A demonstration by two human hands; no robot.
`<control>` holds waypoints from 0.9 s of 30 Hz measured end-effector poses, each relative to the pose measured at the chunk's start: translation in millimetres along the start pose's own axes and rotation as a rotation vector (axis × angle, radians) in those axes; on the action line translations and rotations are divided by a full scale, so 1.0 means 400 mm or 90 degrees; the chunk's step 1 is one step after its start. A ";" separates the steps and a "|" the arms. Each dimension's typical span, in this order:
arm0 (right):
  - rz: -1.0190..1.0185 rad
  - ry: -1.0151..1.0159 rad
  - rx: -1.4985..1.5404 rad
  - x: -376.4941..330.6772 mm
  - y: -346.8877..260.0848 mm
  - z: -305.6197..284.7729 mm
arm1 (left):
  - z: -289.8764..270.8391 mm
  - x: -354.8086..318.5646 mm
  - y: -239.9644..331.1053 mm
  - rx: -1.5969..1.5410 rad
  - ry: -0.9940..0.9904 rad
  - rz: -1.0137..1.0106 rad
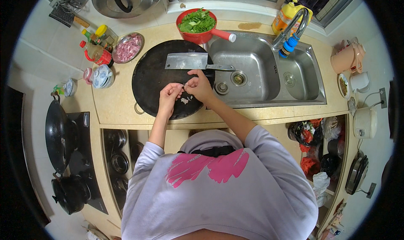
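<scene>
Over the near half of a round black cutting board (147,67), my left hand (170,95) and my right hand (200,88) meet fingertip to fingertip. Both pinch a small pale piece (183,87), which looks like a garlic clove and is mostly hidden by the fingers. Below them on the board lie several whitish scraps (185,100), like bits of peel. A cleaver (187,61) rests flat across the far part of the board, its handle pointing right over the sink's edge.
Behind the board stands a red handled strainer (197,38) of chopped greens. At its left are a plate of sliced meat (128,48), bottles (99,55) and a lidded bowl (102,76). A double sink (252,102) adjoins on the right; a wok (59,135) sits far left.
</scene>
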State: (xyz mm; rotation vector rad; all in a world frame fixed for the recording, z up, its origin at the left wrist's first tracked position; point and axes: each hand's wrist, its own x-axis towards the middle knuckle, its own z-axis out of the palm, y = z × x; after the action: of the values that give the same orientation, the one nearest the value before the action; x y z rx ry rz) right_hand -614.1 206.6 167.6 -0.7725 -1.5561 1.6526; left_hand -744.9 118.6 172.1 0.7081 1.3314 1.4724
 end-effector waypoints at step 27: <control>0.075 0.065 -0.005 0.010 0.040 -0.074 | 0.027 0.071 -0.043 0.827 0.130 0.314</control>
State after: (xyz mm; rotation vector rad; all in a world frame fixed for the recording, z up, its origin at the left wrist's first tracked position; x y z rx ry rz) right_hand -593.6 226.6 149.5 -0.9548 -1.4701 1.6646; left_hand -740.2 147.4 152.8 1.8243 2.3742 0.8566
